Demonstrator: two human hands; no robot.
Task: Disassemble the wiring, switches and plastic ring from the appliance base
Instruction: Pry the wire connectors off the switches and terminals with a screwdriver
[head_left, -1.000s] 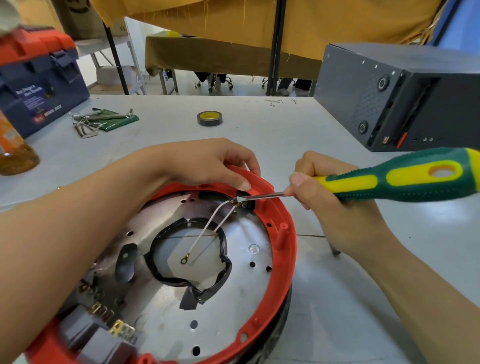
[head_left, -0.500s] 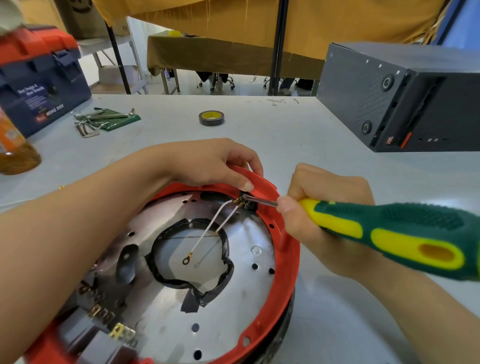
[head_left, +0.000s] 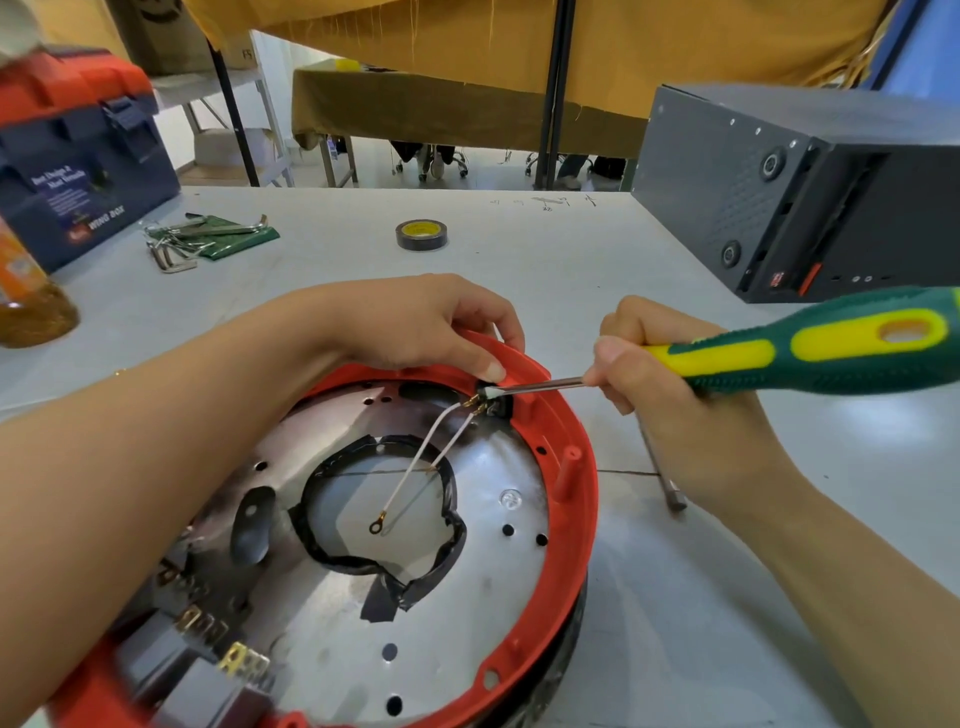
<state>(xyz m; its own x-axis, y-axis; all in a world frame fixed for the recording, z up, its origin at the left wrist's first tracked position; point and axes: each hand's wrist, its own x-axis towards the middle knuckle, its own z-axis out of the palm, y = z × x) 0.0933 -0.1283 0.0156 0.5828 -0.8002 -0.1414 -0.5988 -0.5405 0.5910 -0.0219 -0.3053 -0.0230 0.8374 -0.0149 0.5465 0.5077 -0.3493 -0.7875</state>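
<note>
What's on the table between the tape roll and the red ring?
In the head view, only the person's left hand, gripping the red plastic ring; bare grey table up to the black-and-yellow tape roll.

1. A workshop or repair bench: a plain grey worktable (head_left: 519, 249) carries loose tools.
2. A blue toolbox (head_left: 78, 171) with an orange lid stands at the far left, with hex keys (head_left: 176, 244) beside it.
3. A roll of black tape (head_left: 422, 235) lies mid-table (yellow core).
4. A dark equipment case (head_left: 779, 192) sits at the right.
5. Behind, metal-framed tables are draped in mustard cloth (head_left: 441, 109).
</note>
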